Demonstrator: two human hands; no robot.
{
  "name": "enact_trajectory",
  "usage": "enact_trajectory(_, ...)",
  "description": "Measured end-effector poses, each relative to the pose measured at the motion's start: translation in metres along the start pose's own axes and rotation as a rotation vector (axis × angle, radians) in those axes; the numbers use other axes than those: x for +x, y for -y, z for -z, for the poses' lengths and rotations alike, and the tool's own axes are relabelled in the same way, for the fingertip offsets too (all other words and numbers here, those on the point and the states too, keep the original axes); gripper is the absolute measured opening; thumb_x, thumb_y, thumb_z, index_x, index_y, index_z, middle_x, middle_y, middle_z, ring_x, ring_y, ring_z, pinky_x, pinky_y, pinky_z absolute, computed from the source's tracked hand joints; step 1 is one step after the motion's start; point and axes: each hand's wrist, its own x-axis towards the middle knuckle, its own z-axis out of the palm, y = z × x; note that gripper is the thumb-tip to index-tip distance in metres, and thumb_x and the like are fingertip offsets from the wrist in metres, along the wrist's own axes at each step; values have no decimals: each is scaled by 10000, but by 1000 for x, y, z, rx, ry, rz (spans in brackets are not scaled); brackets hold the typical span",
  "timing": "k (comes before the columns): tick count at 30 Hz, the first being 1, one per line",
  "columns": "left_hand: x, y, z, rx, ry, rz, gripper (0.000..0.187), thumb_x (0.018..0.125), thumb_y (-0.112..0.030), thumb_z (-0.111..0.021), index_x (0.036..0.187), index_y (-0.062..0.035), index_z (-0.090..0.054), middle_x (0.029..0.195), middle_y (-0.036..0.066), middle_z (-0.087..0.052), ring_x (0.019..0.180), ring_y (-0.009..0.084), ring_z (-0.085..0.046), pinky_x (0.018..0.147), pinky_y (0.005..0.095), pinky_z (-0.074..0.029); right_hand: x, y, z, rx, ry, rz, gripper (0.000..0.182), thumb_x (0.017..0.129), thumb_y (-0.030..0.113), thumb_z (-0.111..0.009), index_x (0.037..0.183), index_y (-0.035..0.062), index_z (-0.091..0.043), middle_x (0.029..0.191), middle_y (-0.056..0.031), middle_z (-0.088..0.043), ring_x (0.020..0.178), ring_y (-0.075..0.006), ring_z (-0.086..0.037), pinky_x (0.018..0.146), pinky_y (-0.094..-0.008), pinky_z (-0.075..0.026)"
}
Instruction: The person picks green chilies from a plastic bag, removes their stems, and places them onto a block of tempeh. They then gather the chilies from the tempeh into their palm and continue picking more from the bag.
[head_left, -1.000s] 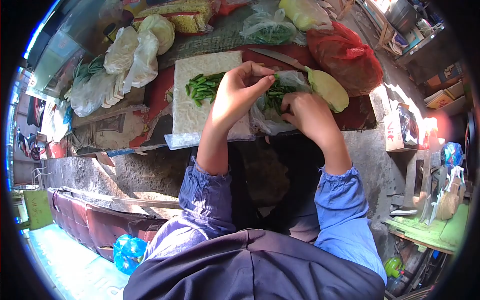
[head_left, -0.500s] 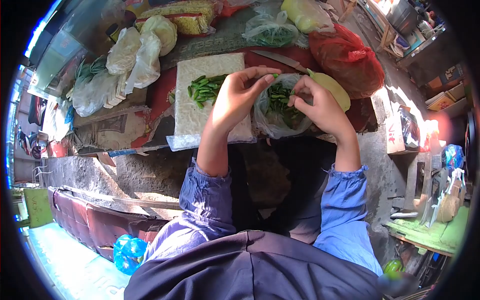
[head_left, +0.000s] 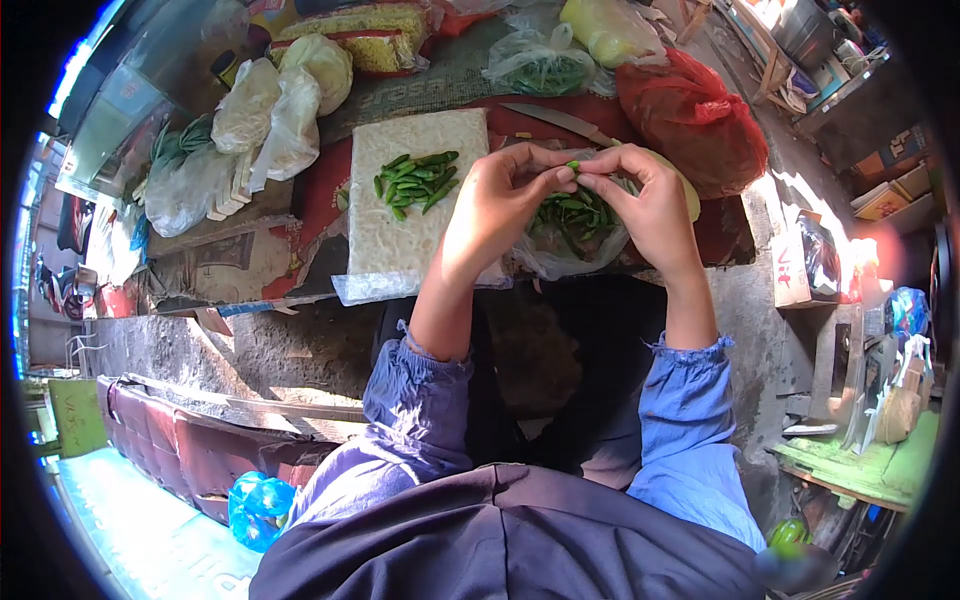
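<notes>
Both my hands meet above an open clear plastic bag point(head_left: 560, 262) that holds green chilies point(head_left: 578, 213). Thumb and index finger of my left hand point(head_left: 492, 200) pinch a small green chili point(head_left: 573, 165), of which only a bit shows. My right hand point(head_left: 650, 205) is closed in a pinch at the same chili, its fingertips touching those of the left. On my left, a pile of green chilies point(head_left: 415, 183) lies on a flat whitish slab in clear plastic, which looks like tempeh point(head_left: 385, 245). A knife point(head_left: 560, 122) lies behind the bag, its handle partly hidden.
A pale yellow-green rounded thing point(head_left: 690, 195) sits behind my right hand, beside a red plastic bag point(head_left: 695, 125). Bagged greens point(head_left: 545, 70) lie at the back. Cabbage point(head_left: 318, 65), wrapped packs point(head_left: 185, 190) and yellow noodle-like packs point(head_left: 375, 45) stand at the left.
My right hand has risen from the chilies in the bag and moved left to meet my left hand. My left hand has shifted slightly right, showing more of the pile.
</notes>
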Motion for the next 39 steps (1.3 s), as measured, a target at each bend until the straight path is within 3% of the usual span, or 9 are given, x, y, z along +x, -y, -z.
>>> enact_trajectory(12, -1, -2, 0, -149, 39, 41, 331, 1039, -192, -658, 1258, 56, -642, 1084, 53, -715, 1001, 94, -664, 940, 254, -525, 0, -2, 12, 650, 70, -277, 213, 930, 44, -761, 1114, 17, -659, 1005, -42, -716, 953, -78, -663, 902, -243, -522)
enact_trajectory(15, -1, -8, 1, -252, -27, 61, 350, 1051, -170, -634, 1313, 62, -606, 1114, 47, -694, 1015, 88, -651, 927, 239, -527, 1, -1, 11, 512, 20, -286, 203, 915, 3, -746, 1101, 8, -667, 1023, -32, -709, 985, -82, -651, 910, -260, -523)
enact_trajectory(18, -1, -10, 4, -450, -80, 62, 374, 1060, -150, -611, 1363, 65, -570, 1177, 53, -660, 1043, 97, -635, 917, 231, -531, 0, -8, 15, 104, 12, -74, 194, 880, -23, -723, 1068, 7, -687, 994, -41, -706, 976, -137, -664, 904, -299, -524)
enact_trajectory(21, 1, -5, 11, -564, -102, 34, 407, 1069, -146, -582, 1416, 60, -528, 1244, 74, -612, 1084, 127, -621, 935, 246, -533, -2, -6, 19, -192, 12, -33, 192, 849, -14, -701, 1037, 25, -709, 1003, -85, -706, 969, -227, -679, 900, -353, -522)
enact_trajectory(23, 2, -3, 15, -895, -141, 71, 403, 1060, -118, -560, 1421, 56, -514, 1211, 100, -612, 1086, 165, -620, 964, 274, -527, -4, -6, 20, -336, 15, -37, 176, 849, 26, -711, 1022, 51, -729, 982, -125, -716, 965, -303, -682, 889, -388, -519)
enact_trajectory(26, 3, -4, 17, -1159, -128, 129, 424, 1043, -100, -529, 1429, 71, -487, 1188, 121, -596, 1049, 186, -620, 920, 290, -532, -8, -4, 22, -446, 120, -149, 132, 847, 63, -733, 977, 61, -760, 924, -130, -736, 967, -321, -686, 879, -428, -514)
enact_trajectory(33, 3, 5, 24, -1225, -217, 109, 351, 1043, -130, -477, 1341, 51, -520, 1123, 125, -586, 977, 214, -601, 880, 317, -502, -20, -4, 20, -868, 251, -140, 153, 816, 188, -791, 907, 65, -792, 876, -131, -747, 927, -340, -680, 880, -469, -487)
enact_trajectory(36, 3, 5, 23, -1267, -241, 140, 275, 1049, -139, -483, 1250, 30, -567, 1033, 86, -564, 883, 165, -557, 793, 296, -475, -21, -3, 12, -899, 219, -70, 176, 790, 193, -818, 893, 56, -782, 868, -139, -743, 935, -327, -673, 879, -467, -478)
enact_trajectory(39, 3, 9, 26, -1324, -59, 121, 238, 1064, -179, -509, 1166, 13, -605, 874, 17, -516, 744, 114, -476, 713, 270, -429, -19, 0, 10, -905, 224, -36, 191, 790, 178, -821, 913, 45, -760, 880, -145, -743, 982, -329, -668, 900, -475, -471)
